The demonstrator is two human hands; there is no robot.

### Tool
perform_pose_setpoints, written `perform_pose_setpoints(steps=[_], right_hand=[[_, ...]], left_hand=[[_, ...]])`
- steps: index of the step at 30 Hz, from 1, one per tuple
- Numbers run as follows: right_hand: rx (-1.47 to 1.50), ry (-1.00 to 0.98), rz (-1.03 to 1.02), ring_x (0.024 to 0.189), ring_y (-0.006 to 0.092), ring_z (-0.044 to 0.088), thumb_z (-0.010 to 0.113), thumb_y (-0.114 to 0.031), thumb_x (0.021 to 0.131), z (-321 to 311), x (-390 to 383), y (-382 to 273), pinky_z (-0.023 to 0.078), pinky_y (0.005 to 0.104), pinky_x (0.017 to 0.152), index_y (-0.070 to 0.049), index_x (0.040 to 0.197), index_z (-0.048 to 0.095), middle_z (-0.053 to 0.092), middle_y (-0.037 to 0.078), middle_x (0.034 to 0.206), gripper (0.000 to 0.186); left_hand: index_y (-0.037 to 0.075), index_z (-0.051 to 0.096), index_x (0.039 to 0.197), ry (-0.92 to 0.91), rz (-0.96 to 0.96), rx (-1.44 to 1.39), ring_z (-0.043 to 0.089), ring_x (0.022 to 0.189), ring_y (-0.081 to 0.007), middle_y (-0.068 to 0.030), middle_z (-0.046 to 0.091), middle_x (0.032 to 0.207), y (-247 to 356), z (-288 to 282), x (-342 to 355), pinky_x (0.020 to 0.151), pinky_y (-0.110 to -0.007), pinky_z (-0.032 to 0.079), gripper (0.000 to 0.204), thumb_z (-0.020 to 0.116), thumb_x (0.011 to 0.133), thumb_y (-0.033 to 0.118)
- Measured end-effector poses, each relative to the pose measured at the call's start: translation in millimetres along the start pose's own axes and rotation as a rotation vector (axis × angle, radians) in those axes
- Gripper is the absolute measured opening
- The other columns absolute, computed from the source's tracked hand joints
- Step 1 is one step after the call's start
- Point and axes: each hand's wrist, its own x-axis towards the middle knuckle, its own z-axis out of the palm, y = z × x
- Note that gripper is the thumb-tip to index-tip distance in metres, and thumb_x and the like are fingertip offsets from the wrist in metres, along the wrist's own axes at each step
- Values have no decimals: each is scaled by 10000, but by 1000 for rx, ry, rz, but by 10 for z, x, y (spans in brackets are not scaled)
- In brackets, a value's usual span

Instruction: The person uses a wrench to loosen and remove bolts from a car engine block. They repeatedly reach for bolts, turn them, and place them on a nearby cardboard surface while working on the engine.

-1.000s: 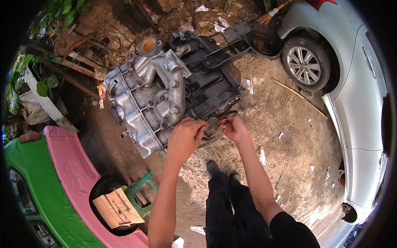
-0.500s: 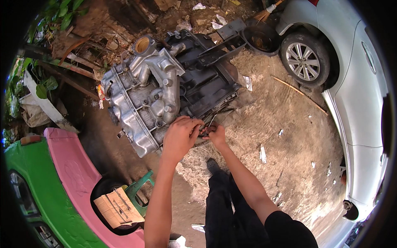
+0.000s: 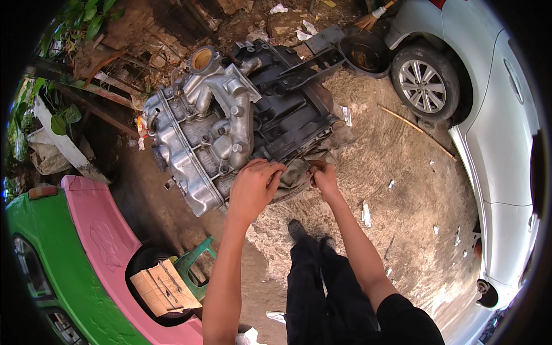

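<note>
A car engine [image 3: 215, 123] lies on the ground ahead of me, with a silvery cover and intake pipes on its left and a black block [image 3: 293, 123] on its right. At its near edge, my left hand [image 3: 254, 187] has its fingers bent and pressed together; whatever they grip is hidden. My right hand [image 3: 325, 181] is to the right, closed, thumb against curled fingers, around something dark and too small to name. Between both hands shows a crumpled greyish sheet or cloth [image 3: 294, 173] by the engine's near side.
A silver car [image 3: 494, 144] stands at the right, a green and pink car body [image 3: 98, 230] at the left. Cardboard [image 3: 165, 287] with thin rods lies beside a green plastic chair [image 3: 195, 264]. A black basin [image 3: 363, 54], a stick [image 3: 417, 132] and paper scraps lie on the ground.
My right hand has moved right, away from my left hand, uncovering the greyish sheet between them. The thin shiny piece seen earlier by the right fingers no longer shows. My left hand has barely moved.
</note>
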Motion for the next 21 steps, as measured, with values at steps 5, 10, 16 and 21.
perform_pose_setpoints(steps=[5,10,16,21], right_hand=[[241,-80,184,594,153,496,468,19,954,-127,156,-252,400,308,511,127,1130,607,652,132,823,250],[419,-114,267,664,150,504,433,43,963,-82,235,-363,397,299,546,60,1075,586,649,136,896,191],[384,-102,203,655,146,479,461,83,935,-3,198,-319,384,314,536,59,992,577,624,125,870,131],[48,-188,175,673,156,508,468,16,940,-67,277,-363,407,310,538,27,1169,517,611,104,887,235]], left_hand=[[61,737,1008,-36,-37,6,677,900,-338,-120,698,818,-11,-1,-6,854,-441,548,133,689,885,48],[65,736,1014,-8,-38,5,674,933,-336,-119,708,855,-18,18,-12,847,-445,549,139,691,883,50],[61,729,1023,-47,-55,6,676,947,-341,-122,719,886,-22,4,-17,846,-449,549,145,687,885,47],[63,740,1015,5,-12,-17,670,883,-331,-125,697,824,-34,20,-14,833,-439,547,140,694,884,42]])
